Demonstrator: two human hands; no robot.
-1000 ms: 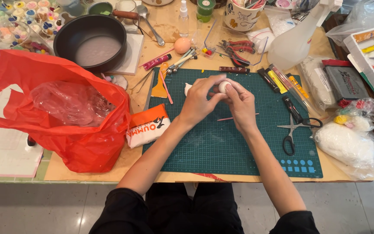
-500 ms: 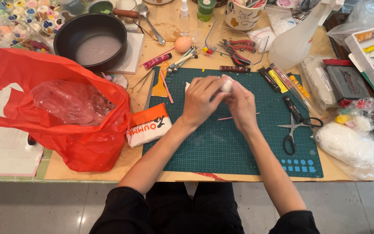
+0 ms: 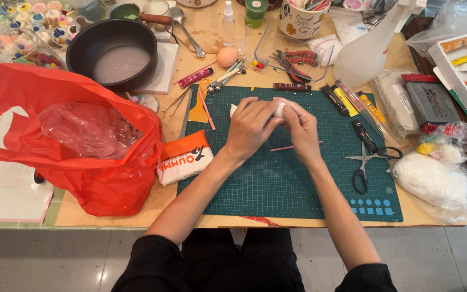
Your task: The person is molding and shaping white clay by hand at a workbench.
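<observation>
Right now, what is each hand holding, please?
Left hand: fingers closed on the white lump.
Right hand: fingers closed on the same white lump.

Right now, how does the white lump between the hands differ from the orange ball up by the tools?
The white lump is pressed between the left hand and right hand, mostly hidden; the orange ball lies free and fully visible. The white lump sits over the green cutting mat; the orange ball rests off it, on brown paper. Both look small and rounded.
</observation>
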